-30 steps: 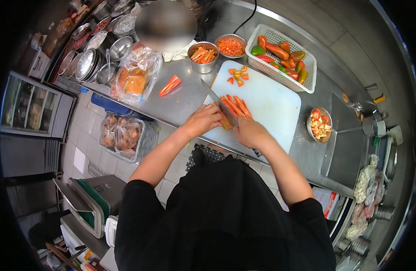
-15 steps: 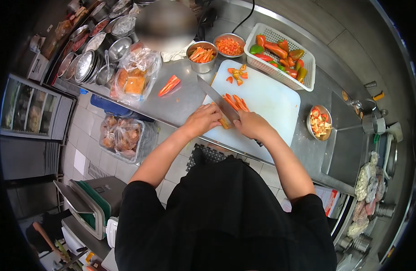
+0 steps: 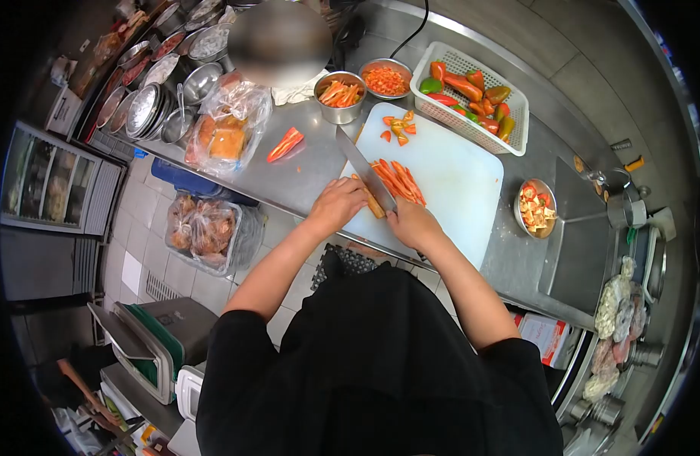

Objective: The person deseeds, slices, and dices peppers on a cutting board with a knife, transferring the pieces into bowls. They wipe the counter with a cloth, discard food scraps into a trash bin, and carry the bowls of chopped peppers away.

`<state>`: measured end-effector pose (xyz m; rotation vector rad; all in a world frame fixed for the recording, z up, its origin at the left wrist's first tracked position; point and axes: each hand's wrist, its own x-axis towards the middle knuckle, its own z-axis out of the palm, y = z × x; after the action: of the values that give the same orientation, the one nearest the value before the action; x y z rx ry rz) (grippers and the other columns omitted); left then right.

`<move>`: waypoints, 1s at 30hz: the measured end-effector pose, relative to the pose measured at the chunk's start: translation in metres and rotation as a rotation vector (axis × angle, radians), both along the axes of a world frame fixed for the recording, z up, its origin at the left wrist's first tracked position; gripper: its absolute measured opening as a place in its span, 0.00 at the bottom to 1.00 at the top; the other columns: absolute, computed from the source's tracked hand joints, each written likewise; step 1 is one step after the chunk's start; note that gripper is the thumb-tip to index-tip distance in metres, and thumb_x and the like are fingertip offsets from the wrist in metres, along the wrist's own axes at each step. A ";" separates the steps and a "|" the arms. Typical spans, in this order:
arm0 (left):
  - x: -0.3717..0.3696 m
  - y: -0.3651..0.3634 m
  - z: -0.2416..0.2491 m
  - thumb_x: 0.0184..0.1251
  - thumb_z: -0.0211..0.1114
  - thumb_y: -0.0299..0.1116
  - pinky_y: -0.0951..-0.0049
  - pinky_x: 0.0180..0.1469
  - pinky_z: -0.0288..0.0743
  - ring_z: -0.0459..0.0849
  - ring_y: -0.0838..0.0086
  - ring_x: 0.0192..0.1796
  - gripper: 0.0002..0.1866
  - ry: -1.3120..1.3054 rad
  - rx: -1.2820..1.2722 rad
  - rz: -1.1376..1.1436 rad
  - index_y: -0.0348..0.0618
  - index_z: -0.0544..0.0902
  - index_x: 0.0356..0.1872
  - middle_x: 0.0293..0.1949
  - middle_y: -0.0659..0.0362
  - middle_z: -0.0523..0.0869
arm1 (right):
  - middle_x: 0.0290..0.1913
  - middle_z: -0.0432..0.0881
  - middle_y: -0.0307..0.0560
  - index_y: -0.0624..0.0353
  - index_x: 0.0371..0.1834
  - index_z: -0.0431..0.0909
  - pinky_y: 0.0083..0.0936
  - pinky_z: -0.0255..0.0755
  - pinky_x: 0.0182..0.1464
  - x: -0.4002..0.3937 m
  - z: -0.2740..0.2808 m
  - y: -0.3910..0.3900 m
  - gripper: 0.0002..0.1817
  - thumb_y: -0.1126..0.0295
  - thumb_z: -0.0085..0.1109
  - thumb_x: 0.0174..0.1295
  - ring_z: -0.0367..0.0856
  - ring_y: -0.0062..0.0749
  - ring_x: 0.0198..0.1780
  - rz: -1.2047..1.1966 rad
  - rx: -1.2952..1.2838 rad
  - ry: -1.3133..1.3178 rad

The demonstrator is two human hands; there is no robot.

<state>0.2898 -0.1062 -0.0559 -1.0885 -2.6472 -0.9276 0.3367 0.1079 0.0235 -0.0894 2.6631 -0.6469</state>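
Note:
On the white cutting board (image 3: 456, 175), my right hand (image 3: 412, 226) is closed round the handle of a large kitchen knife (image 3: 363, 169), its blade pointing away to the upper left. Just left of the blade, my left hand (image 3: 339, 204) presses its curled fingers on a piece of bell pepper (image 3: 373, 204). Cut pepper strips (image 3: 399, 182) lie in a bunch right of the blade. Small pepper trimmings (image 3: 400, 127) are scattered near the board's far edge. A red pepper piece (image 3: 286, 144) rests on the steel counter to the left.
Behind the board stand a steel pot of pepper strips (image 3: 340, 96) and a bowl of diced pepper (image 3: 386, 78). A white basket (image 3: 479, 129) holds whole peppers. To the right, a bowl of pepper scraps (image 3: 537, 208) sits beside the sink (image 3: 585, 243). Bagged food (image 3: 227, 137) lies left.
The knife has shifted slightly left, towards my left hand. More strips now show to the right of the blade, and the pepper piece under my left fingers is more visible.

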 end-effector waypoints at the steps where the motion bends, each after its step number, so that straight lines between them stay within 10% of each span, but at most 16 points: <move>1: -0.001 0.001 -0.002 0.61 0.73 0.34 0.60 0.58 0.73 0.81 0.64 0.56 0.07 0.033 0.022 0.010 0.49 0.89 0.40 0.49 0.62 0.84 | 0.44 0.86 0.68 0.66 0.50 0.76 0.53 0.77 0.55 -0.001 0.001 0.000 0.18 0.60 0.53 0.72 0.86 0.61 0.49 0.024 0.017 0.014; 30: 0.004 0.009 0.002 0.58 0.73 0.32 0.63 0.52 0.69 0.81 0.69 0.51 0.08 0.118 -0.010 0.139 0.52 0.90 0.39 0.45 0.65 0.86 | 0.47 0.87 0.66 0.67 0.52 0.77 0.51 0.78 0.55 -0.002 0.015 0.002 0.18 0.61 0.52 0.72 0.87 0.60 0.50 0.130 0.115 -0.054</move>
<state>0.2933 -0.0975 -0.0534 -0.9177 -2.5956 -0.7990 0.3342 0.1102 0.0380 -0.2082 2.6100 -0.4480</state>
